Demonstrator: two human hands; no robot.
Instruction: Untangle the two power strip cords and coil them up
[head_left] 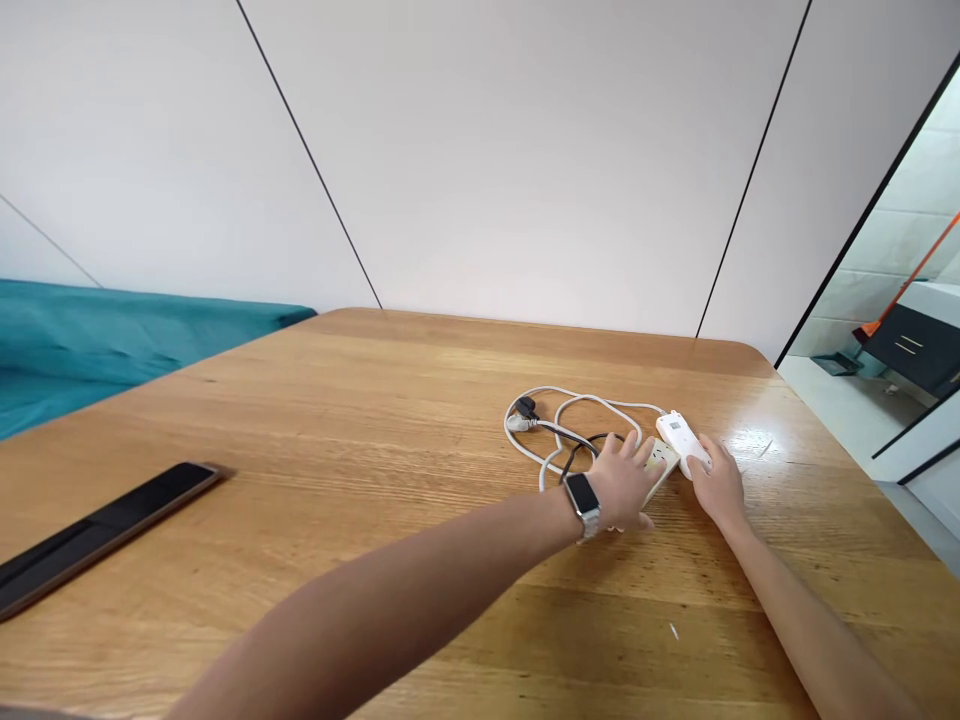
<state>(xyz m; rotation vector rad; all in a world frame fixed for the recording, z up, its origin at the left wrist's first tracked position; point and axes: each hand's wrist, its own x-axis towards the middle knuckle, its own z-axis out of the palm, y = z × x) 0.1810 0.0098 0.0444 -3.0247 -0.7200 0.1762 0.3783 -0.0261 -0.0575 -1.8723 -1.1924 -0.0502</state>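
My left hand (pixel 624 478), a watch (pixel 583 497) on its wrist, lies with fingers spread over a cream power strip (pixel 661 456). The hand covers much of the strip; its socket holes show past the fingers. My right hand (pixel 718 482) grips the near end of a white oblong device (pixel 679 438), thumb on one side and fingers along the other. A small greyish patch marks the device's top, and a white cable (pixel 622 405) joins its far end. Left of both hands, white and black cords lie looped on the table, with a black plug (pixel 527 407) and a white plug (pixel 517 424).
The wooden table (pixel 360 420) meets a white panelled wall (pixel 525 160). A dark flat slab (pixel 105 530) lies at the left. Beyond the left edge is a teal couch (pixel 135 330). At the right, a doorway shows a dark cabinet (pixel 919 340) and an orange-handled broom (pixel 911 285).
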